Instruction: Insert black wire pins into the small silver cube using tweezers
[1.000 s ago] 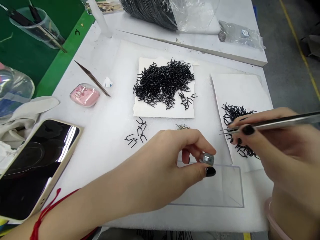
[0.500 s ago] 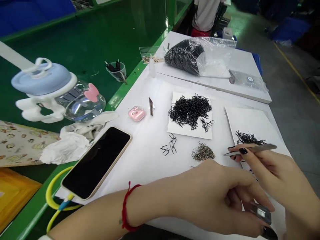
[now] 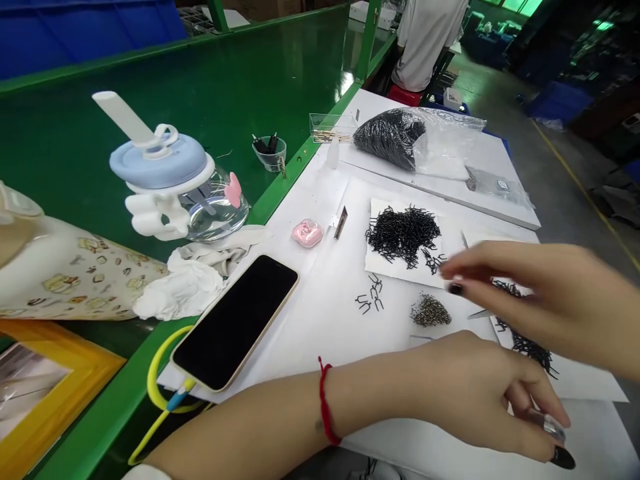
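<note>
Right hand (image 3: 530, 293) has lifted and swung left, blurred in motion above the gap between the white card (image 3: 385, 263) and a second paper sheet (image 3: 580, 380), while the left hand (image 3: 473, 393) has slid rightward along the near side of the bench. Left fingers (image 3: 530, 400) stay pinched together, clamped with the thumb on a small steel slug (image 3: 547, 427). Right fingers (image 3: 480, 263) curl close together; a sliver of steel tweezers (image 3: 479, 314) shows beneath them, but the blur hides whether they grip it. Nearest that hand are black wire clips: a dense heap (image 3: 403, 235) on the white card and a looser heap (image 3: 525, 347) to the card's right. With the tweezer tips no longer clear of the fingers, no clip can be seen held in them. Just left of the card's lower edge lie a few separate clips (image 3: 371, 295), and just below the card sits a small mound of grey-brown granules (image 3: 430, 311). Farther left of the card are a pink case (image 3: 307, 233) and a black-screened smartphone (image 3: 235, 322); beyond the card lies a plastic bag of black clips (image 3: 393, 137).
</note>
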`<state>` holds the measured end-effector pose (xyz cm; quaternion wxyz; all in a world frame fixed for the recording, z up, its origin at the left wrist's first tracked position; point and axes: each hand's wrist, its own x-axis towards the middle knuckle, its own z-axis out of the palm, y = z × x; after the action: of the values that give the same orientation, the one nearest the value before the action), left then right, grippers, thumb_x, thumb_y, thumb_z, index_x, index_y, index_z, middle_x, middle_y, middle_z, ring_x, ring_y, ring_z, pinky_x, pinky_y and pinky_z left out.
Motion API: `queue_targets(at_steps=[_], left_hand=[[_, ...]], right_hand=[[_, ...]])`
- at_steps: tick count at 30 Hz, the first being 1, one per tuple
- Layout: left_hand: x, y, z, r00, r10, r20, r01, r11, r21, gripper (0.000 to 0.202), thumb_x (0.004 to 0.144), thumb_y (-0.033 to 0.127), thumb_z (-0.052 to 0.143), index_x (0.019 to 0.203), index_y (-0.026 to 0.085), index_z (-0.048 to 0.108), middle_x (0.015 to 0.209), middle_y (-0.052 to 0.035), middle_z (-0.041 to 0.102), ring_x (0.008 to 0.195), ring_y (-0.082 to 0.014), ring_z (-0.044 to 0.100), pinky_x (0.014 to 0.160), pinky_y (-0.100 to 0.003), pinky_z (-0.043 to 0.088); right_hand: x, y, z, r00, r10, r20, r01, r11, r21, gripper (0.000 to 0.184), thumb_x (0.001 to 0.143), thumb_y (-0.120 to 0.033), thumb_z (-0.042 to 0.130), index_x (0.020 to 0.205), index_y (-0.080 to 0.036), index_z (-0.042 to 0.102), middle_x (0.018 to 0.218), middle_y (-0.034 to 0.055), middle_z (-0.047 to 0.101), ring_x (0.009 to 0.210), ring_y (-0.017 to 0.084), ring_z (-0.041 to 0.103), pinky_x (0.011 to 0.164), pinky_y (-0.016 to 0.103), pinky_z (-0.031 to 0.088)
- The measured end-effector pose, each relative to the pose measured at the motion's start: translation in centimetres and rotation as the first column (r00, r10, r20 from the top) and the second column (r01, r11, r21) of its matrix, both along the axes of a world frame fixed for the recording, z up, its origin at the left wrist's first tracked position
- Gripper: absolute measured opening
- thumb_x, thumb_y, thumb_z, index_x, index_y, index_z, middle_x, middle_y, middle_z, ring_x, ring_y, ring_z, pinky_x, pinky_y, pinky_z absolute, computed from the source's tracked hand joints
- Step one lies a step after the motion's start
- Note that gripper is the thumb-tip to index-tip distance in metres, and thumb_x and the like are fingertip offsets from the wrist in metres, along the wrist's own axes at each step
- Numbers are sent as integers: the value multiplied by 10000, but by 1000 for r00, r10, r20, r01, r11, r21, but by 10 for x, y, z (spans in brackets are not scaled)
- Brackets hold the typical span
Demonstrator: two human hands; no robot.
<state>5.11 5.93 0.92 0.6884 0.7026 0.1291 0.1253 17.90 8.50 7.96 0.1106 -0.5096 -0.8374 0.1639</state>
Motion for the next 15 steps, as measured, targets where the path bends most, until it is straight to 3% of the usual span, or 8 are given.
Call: queue_targets(at_steps=[3, 8, 12, 15], left_hand=[[2, 1, -2, 999, -33, 10, 33, 999, 28, 271, 676, 306, 754, 890, 214, 616, 823, 23, 650, 818, -163, 620, 733, -251, 469], [4, -3, -5, 998, -33, 53, 32, 999, 20, 220, 698, 267, 740, 853, 202, 599, 770, 41, 624, 758, -137, 604, 725, -242, 457], [2, -13, -9, 996, 54, 74, -49, 997, -65, 174, 742, 251, 704, 867, 206, 591, 776, 42, 594, 711, -123, 579, 715, -238, 453], [1, -17, -10, 994, 80, 79, -71, 991, -112, 175, 730, 266, 709, 852, 217, 594, 778, 37, 591, 730, -139, 579, 737, -256, 458]], right_hand=[[-48, 27, -18, 980, 138, 147, -107, 974, -198, 133, 863, -191, 538, 847, -208, 669, 754, 5, 687, 642, 139, 616, 593, 265, 488], [-85, 42, -49, 928, 182, 324, -77, 947, -311, 173, 943, -294, 588, 901, -132, 632, 861, 26, 648, 757, 132, 623, 699, 299, 543], [-91, 39, -49, 924, 141, 356, -26, 951, -309, 159, 937, -281, 601, 960, -126, 627, 842, 18, 637, 730, 128, 621, 668, 289, 546], [-85, 36, -35, 961, 98, 258, -29, 966, -259, 99, 889, -122, 583, 942, -153, 661, 794, 21, 671, 696, 138, 631, 619, 267, 522]])
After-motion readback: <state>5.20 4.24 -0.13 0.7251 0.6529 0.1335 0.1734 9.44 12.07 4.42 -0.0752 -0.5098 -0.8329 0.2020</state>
